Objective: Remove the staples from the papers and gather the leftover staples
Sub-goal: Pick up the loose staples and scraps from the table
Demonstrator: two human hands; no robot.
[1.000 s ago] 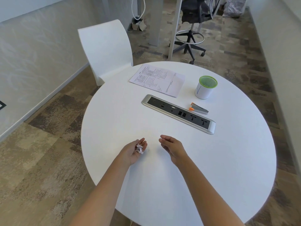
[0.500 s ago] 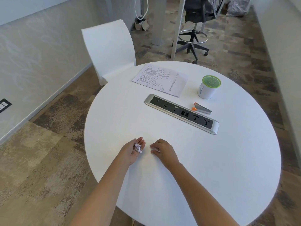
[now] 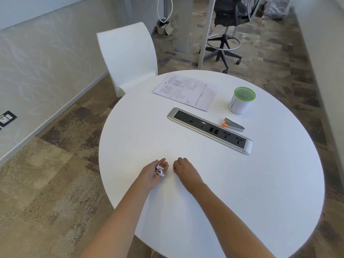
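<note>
My left hand [image 3: 155, 172] lies palm up near the front of the round white table [image 3: 260, 183], cupping a small pile of staples and paper scraps [image 3: 160, 169]. Just to its right, my right hand [image 3: 183, 169] rests palm down on the tabletop, fingers curled towards the left palm; whether it pinches anything is hidden. The printed papers [image 3: 186, 91] lie flat at the far side of the table. A grey staple remover with orange tips [image 3: 233, 124] lies beyond the power strip.
A silver power strip panel [image 3: 210, 130] runs diagonally across the table's middle. A white cup with a green mesh rim [image 3: 241, 100] stands at the far right. A white chair [image 3: 128, 54] sits behind the table; an office stool [image 3: 227, 34] stands further back.
My right hand has slid left across the table and turned palm down beside the left palm. The left hand has stayed put with its pile. The view has shifted slightly.
</note>
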